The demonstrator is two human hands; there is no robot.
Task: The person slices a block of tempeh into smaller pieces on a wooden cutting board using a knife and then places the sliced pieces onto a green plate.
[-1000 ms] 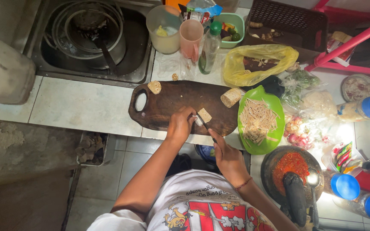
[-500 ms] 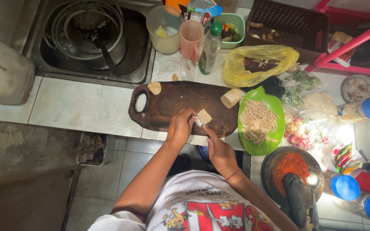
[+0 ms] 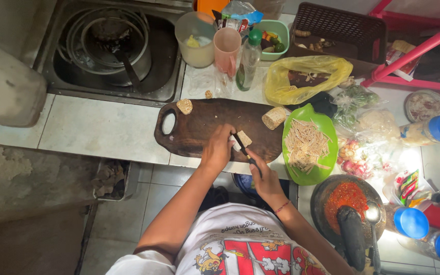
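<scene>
We hold a small tan block of tempeh (image 3: 243,138) down on the dark wooden cutting board (image 3: 204,127) with our left hand (image 3: 217,148), whose fingers are curled close over the near-left edge of the piece. Our right hand (image 3: 266,178) has its fingers wrapped tight around the dark handle of a knife (image 3: 244,147), the blade angled up and left so that it meets the block just beside the left fingertips. The block sits near the board's front edge, toward its right end. Two more pieces lie on the same board: a round-cornered chunk (image 3: 184,106) at the far left, next to the handle hole, and a larger chunk (image 3: 274,117) at the far right corner. Just right of the board, touching its end, a green plate (image 3: 327,127) carries a heap of thin pale strips (image 3: 305,146). Nearer to us on the desk stands a stone mortar (image 3: 321,196) filled with red chilli paste (image 3: 346,196), a dark pestle (image 3: 351,237) leaning in it. Behind the board we see a yellow plastic bag (image 3: 306,76), a pink cup (image 3: 227,48) and a sink (image 3: 164,86) holding a metal pot.
</scene>
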